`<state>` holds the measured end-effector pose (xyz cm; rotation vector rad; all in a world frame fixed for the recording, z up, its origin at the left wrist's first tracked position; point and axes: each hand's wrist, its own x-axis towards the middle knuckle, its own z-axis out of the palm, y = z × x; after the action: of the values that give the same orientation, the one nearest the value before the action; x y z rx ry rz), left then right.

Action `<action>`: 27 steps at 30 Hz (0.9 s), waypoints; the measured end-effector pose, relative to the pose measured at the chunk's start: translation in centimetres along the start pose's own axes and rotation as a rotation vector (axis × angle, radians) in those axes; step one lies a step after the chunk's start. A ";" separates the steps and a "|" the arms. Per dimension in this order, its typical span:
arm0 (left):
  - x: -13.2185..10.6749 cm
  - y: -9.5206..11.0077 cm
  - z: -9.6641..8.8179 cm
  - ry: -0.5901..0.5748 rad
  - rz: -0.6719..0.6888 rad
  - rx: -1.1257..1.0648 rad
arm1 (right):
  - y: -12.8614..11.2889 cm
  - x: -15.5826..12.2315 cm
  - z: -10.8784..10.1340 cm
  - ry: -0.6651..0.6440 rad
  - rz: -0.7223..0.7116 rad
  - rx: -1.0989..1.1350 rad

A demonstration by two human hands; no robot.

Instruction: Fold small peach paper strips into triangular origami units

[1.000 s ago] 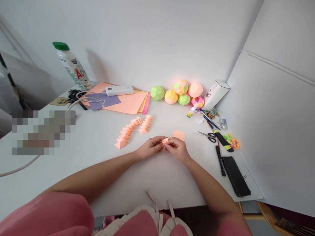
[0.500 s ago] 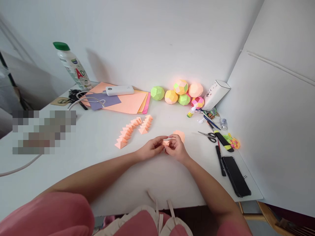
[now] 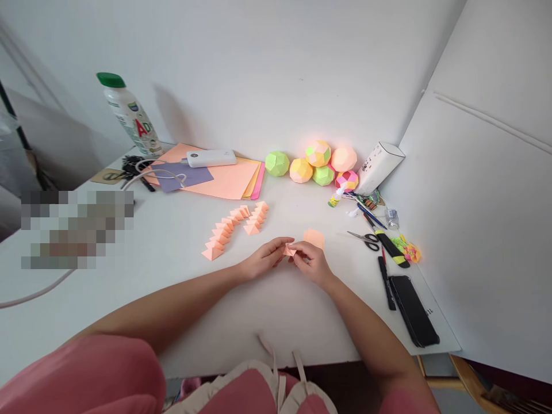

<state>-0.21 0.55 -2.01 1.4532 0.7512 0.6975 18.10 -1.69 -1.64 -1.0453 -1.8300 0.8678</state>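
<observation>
Between my two hands, near the middle of the desk, is a small folded piece of peach paper [image 3: 289, 249]. My left hand [image 3: 266, 259] grips its left side, fingers closed on it. From the right, my right hand [image 3: 313, 263] pinches the same piece, its fingers partly covering the paper. Just behind my right hand lie peach paper squares [image 3: 314, 237]. To the left, a long curved row of folded peach paper units [image 3: 221, 232] rests on the desk, with a shorter row [image 3: 256, 218] beside it.
Faceted paper balls [image 3: 301, 171] line the wall by a white box [image 3: 379, 168]. A glue bottle [image 3: 337, 195], scissors [image 3: 365, 237], a cutter [image 3: 391, 247] and a phone [image 3: 414, 310] lie at right. Paper sheets [image 3: 228, 181], a power bank [image 3: 211, 158] and a bottle [image 3: 133, 121] stand back left.
My right hand's fingers have moved slightly left and curled over the folded paper, which now looks tilted and more covered. The rows of folded units have stayed put.
</observation>
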 end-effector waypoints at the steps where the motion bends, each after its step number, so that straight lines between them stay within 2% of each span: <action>1: 0.0 0.0 0.0 0.000 -0.002 -0.006 | 0.0 0.1 -0.1 0.023 -0.028 -0.026; 4: -0.1 0.4 0.1 0.038 -0.026 -0.013 | -0.2 0.3 -0.4 0.099 -0.067 -0.088; 6: -0.1 0.7 0.2 0.080 -0.049 0.001 | -0.3 0.4 -0.5 0.113 -0.028 -0.062; 12: 0.0 1.1 0.2 0.112 -0.040 0.042 | -0.2 0.1 -0.2 0.063 0.268 0.148; 15: 0.1 0.9 0.2 0.109 -0.038 0.028 | -0.1 0.1 -0.1 0.053 0.342 0.208; 27: 0.0 0.6 0.1 0.117 -0.037 0.024 | -0.3 0.1 -0.3 0.007 0.350 0.200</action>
<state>-0.11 0.44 -1.41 1.4255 0.8773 0.7523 18.25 -1.65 -1.26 -1.2547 -1.5388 1.2247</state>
